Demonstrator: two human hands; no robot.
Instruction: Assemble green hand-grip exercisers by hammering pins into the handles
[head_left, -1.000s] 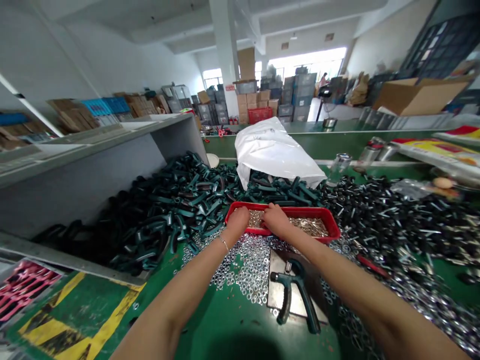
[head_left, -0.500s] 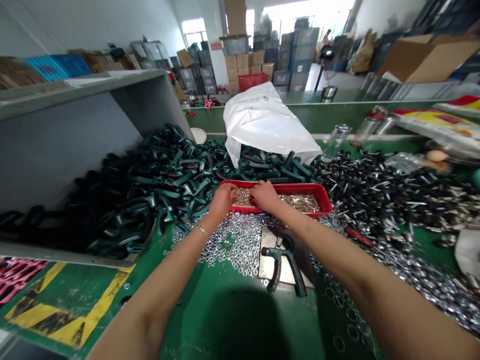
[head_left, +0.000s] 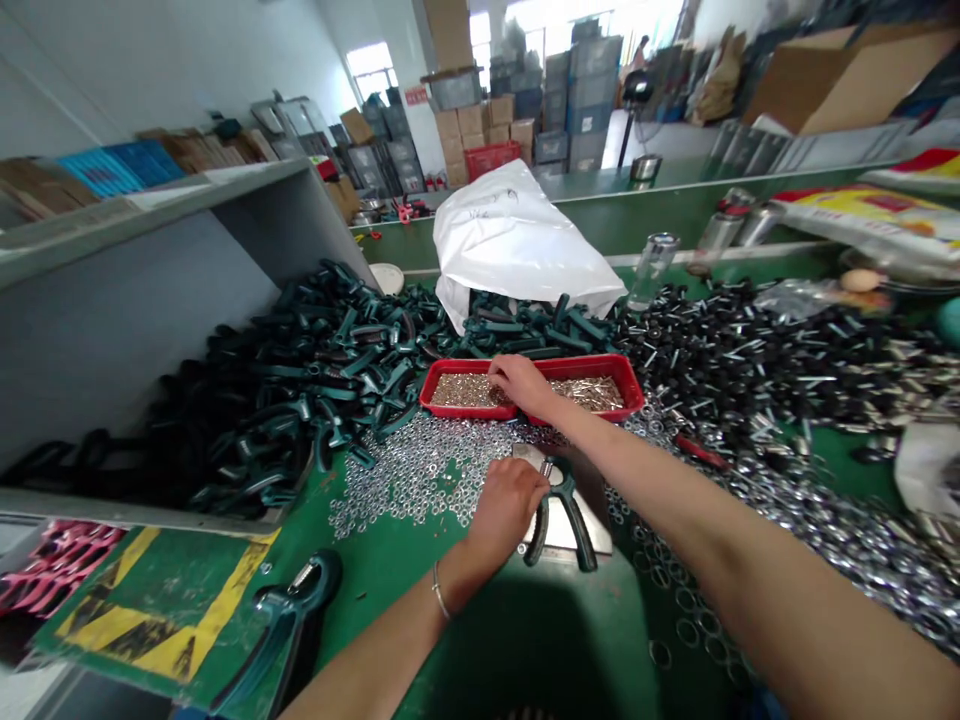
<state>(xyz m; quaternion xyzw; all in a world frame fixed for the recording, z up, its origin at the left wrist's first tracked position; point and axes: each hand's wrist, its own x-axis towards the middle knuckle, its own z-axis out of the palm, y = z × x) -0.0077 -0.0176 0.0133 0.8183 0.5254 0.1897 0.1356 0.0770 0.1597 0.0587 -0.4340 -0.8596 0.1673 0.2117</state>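
Observation:
A dark green, two-legged tool body with a curved head [head_left: 577, 520] lies on a square metal plate [head_left: 600, 535]. My left hand [head_left: 506, 505] is at its upper left, fingers pinched together against the tool's head; whatever is between the fingertips is hidden. My right hand [head_left: 521, 385] reaches over the red trays, its fingers curled down at the right end of the left tray [head_left: 469, 412], among tiny metal pieces. Its fingertips are partly hidden. The right red tray [head_left: 634, 400] holds longer metal pins, under my right wrist.
Many shiny rings [head_left: 420, 470] lie before the trays. Dark green tool bodies [head_left: 360, 350] are heaped at left, black-headed bolts [head_left: 712, 350] at right. A white bag [head_left: 517, 240] rests behind the trays. Another tool [head_left: 296, 610] lies near the front left, beside yellow-black tape [head_left: 202, 610].
My left hand has left the left tray and come down to the tool on the plate. My right hand stays at the trays. The view has shifted, and a tool now shows at front left.

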